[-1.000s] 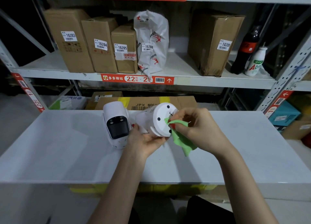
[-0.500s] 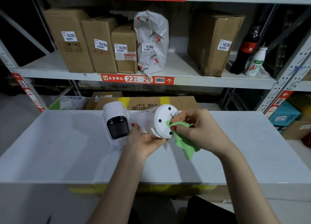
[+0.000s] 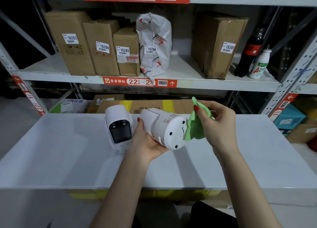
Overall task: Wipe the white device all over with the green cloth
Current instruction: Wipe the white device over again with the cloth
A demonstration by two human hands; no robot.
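Note:
The white device [image 3: 164, 126] lies tilted on its side, its round base with black dots facing me. My left hand [image 3: 145, 140] grips its body from below and from the left. My right hand [image 3: 217, 125] pinches the green cloth [image 3: 195, 126] between thumb and fingers, raised to the right of the base. The cloth hangs down beside the base's right edge, touching or just off it.
A second white device with a dark screen [image 3: 120, 128] stands on the white table [image 3: 68, 159], just left of my left hand. Behind are shelves with cardboard boxes [image 3: 103, 48], a white parcel bag [image 3: 154, 44] and bottles [image 3: 252, 53] at the right.
My right hand has lifted the cloth up and to the right, off the face of the base. My left hand has tilted the device so the base points more toward me.

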